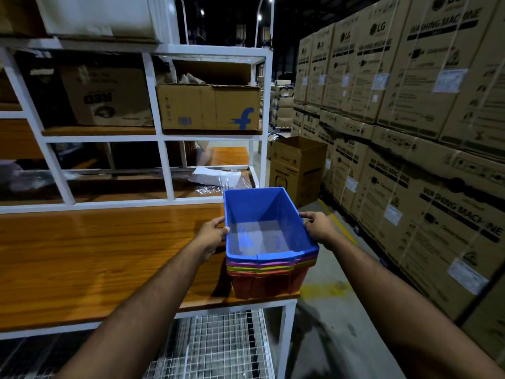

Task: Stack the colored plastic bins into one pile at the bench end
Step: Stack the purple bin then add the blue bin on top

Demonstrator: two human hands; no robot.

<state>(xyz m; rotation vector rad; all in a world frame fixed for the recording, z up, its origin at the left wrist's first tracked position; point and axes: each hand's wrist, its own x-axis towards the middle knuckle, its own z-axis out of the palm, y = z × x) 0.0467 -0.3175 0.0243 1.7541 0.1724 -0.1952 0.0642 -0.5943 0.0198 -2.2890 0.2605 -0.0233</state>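
Observation:
A blue plastic bin (262, 214) sits nested on top of a pile of bins at the right end of the wooden bench (95, 255). Below its rim show pink, yellow, green and orange rims, and a red bin (267, 284) is at the bottom. My left hand (211, 232) grips the blue bin's left rim. My right hand (318, 225) grips its right rim. The blue bin is empty inside.
A white metal shelf frame (161, 138) with cardboard boxes (209, 106) stands behind the bench. A wire mesh shelf (218, 346) lies under the bench. An open carton (297, 165) stands on the floor, and stacked washing machine boxes (410, 132) wall the right side of the aisle.

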